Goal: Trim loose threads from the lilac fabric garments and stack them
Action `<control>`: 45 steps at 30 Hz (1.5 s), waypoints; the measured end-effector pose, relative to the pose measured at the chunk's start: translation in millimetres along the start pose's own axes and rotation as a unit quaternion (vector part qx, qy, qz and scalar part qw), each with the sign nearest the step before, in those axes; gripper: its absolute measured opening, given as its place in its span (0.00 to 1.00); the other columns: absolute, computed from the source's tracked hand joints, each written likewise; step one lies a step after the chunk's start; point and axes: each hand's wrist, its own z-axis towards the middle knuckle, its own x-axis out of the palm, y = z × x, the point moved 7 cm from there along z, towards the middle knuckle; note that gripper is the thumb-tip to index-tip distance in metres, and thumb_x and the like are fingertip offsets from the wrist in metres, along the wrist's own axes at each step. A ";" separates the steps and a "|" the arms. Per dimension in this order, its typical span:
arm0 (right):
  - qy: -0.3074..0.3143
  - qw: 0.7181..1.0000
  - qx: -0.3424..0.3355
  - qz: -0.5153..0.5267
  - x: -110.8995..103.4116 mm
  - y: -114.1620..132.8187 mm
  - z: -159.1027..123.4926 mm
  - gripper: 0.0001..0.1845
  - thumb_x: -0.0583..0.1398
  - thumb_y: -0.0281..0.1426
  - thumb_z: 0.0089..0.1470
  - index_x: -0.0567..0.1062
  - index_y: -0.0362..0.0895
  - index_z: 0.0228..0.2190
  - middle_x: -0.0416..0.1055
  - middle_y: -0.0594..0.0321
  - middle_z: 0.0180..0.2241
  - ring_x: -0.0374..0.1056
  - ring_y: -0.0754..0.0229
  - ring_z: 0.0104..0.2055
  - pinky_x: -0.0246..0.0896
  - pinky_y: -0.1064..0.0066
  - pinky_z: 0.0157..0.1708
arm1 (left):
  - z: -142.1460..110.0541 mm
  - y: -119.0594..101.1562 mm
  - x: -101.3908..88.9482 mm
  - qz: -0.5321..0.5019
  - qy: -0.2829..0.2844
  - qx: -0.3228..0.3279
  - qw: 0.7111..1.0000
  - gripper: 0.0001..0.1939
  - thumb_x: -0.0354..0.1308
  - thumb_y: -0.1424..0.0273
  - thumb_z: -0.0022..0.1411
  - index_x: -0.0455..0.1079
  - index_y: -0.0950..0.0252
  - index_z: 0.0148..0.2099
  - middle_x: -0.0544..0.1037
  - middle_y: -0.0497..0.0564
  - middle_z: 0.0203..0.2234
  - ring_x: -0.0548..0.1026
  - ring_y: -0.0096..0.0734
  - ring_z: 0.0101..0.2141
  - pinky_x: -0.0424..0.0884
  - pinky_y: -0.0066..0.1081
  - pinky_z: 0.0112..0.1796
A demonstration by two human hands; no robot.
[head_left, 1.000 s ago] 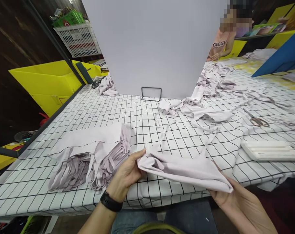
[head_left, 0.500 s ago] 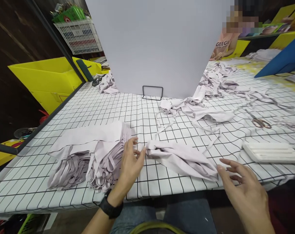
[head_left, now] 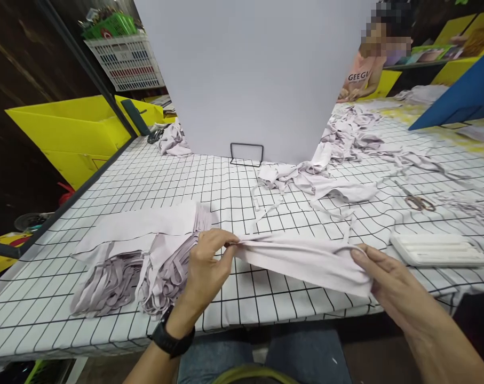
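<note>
A pale lilac fabric piece [head_left: 301,258] with thin straps is stretched between my two hands just above the front of the checked table [head_left: 225,192]. My left hand [head_left: 205,266], with a black watch on the wrist, pinches its left end. My right hand [head_left: 386,282] grips its right end, fingers closed over the cloth. Immediately left of my left hand lies a stack of folded lilac pieces [head_left: 145,250] with straps hanging toward the table's front edge.
A tangled heap of lilac pieces [head_left: 330,160] trails from centre to back right. Scissors [head_left: 415,200] and a white flat tray [head_left: 439,249] lie at right. A large white board [head_left: 250,74] stands behind. Yellow bins [head_left: 69,133] at left; another person [head_left: 364,72] at back right.
Half a second ago both hands were open and the piece lay on the table; now both have gripped its ends and pulled it taut, lifted slightly.
</note>
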 end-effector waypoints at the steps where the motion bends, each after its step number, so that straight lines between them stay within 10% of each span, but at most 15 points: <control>1: -0.013 1.000 -0.001 0.006 0.8 -1.3 3.3 0.26 0.67 0.57 0.44 0.80 0.47 0.32 0.78 0.57 0.31 0.73 0.51 0.33 0.71 0.65 0.31 | -3.4 -1.0 -1.0 0.016 -0.008 0.029 0.999 0.07 0.55 0.74 0.67 0.75 0.61 0.39 0.82 0.50 0.33 0.77 0.37 0.37 0.67 0.39 0.42; 4: -0.059 0.984 -0.050 -0.159 4.3 -6.2 9.6 0.27 0.61 0.57 0.53 0.81 0.47 0.34 0.78 0.55 0.32 0.73 0.46 0.37 0.70 0.59 0.35 | -16.1 -1.0 12.6 0.084 0.037 0.089 0.992 0.10 0.54 0.78 0.67 0.75 0.62 0.37 0.82 0.52 0.38 0.76 0.38 0.40 0.64 0.40 0.43; 9: -0.186 0.864 -0.253 -0.393 8.2 10.1 -6.6 0.26 0.54 0.50 0.60 0.79 0.46 0.48 0.77 0.51 0.46 0.69 0.40 0.49 0.67 0.53 0.41 | -25.0 -11.6 33.7 0.076 0.138 0.107 0.982 0.09 0.58 0.69 0.69 0.73 0.63 0.34 0.79 0.53 0.42 0.71 0.43 0.46 0.59 0.44 0.46; 13: -0.112 0.819 -0.352 -0.439 29.7 24.1 -2.5 0.19 0.54 0.44 0.64 0.81 0.48 0.40 0.79 0.55 0.39 0.69 0.44 0.44 0.62 0.52 0.43 | -6.1 -24.5 53.6 0.113 0.193 0.100 0.970 0.12 0.57 0.65 0.71 0.72 0.64 0.34 0.79 0.50 0.30 0.71 0.41 0.42 0.58 0.47 0.48; 18: -0.004 0.835 -0.234 -0.499 41.6 13.7 35.1 0.18 0.58 0.45 0.58 0.81 0.48 0.40 0.78 0.57 0.28 0.70 0.42 0.39 0.58 0.50 0.42 | 18.0 -14.4 85.1 0.232 0.295 0.039 0.926 0.05 0.60 0.71 0.66 0.76 0.67 0.41 0.78 0.60 0.43 0.71 0.51 0.47 0.62 0.52 0.46; 22: -0.001 0.843 -0.222 -0.490 32.1 21.4 40.3 0.20 0.55 0.47 0.57 0.80 0.48 0.30 0.76 0.53 0.30 0.69 0.41 0.39 0.61 0.50 0.39 | 31.3 3.0 80.3 0.157 0.284 -0.052 0.945 0.10 0.57 0.74 0.65 0.76 0.66 0.31 0.79 0.57 0.38 0.72 0.49 0.46 0.64 0.48 0.45; 29: -0.008 0.973 -0.112 -0.201 9.5 30.5 47.6 0.23 0.58 0.54 0.55 0.77 0.46 0.34 0.79 0.56 0.34 0.74 0.49 0.36 0.67 0.63 0.35 | 66.5 38.8 69.6 -0.037 0.206 -0.181 0.961 0.10 0.54 0.69 0.65 0.74 0.65 0.32 0.78 0.51 0.28 0.75 0.36 0.31 0.68 0.33 0.34; 35: -0.133 0.949 -0.091 -0.270 -2.3 14.6 60.9 0.22 0.61 0.44 0.49 0.75 0.48 0.45 0.77 0.58 0.31 0.72 0.49 0.31 0.66 0.56 0.37 | 69.9 33.2 68.6 0.058 0.139 -0.117 0.982 0.10 0.52 0.75 0.65 0.71 0.62 0.45 0.77 0.55 0.45 0.69 0.46 0.49 0.63 0.45 0.49; 40: -0.062 0.906 -0.184 -0.376 8.5 21.9 67.4 0.24 0.55 0.40 0.54 0.77 0.52 0.51 0.74 0.53 0.44 0.73 0.46 0.43 0.69 0.56 0.40 | 57.9 8.1 87.5 0.084 0.298 0.035 0.950 0.11 0.49 0.72 0.69 0.71 0.61 0.48 0.78 0.54 0.46 0.65 0.46 0.53 0.58 0.48 0.51; 45: 0.035 0.857 -0.220 -0.465 18.7 25.6 83.0 0.17 0.55 0.41 0.56 0.79 0.51 0.42 0.75 0.52 0.43 0.72 0.41 0.48 0.69 0.50 0.44 | 66.4 15.6 83.4 0.093 0.338 0.004 0.936 0.12 0.56 0.62 0.66 0.72 0.64 0.45 0.78 0.55 0.41 0.66 0.50 0.52 0.55 0.49 0.50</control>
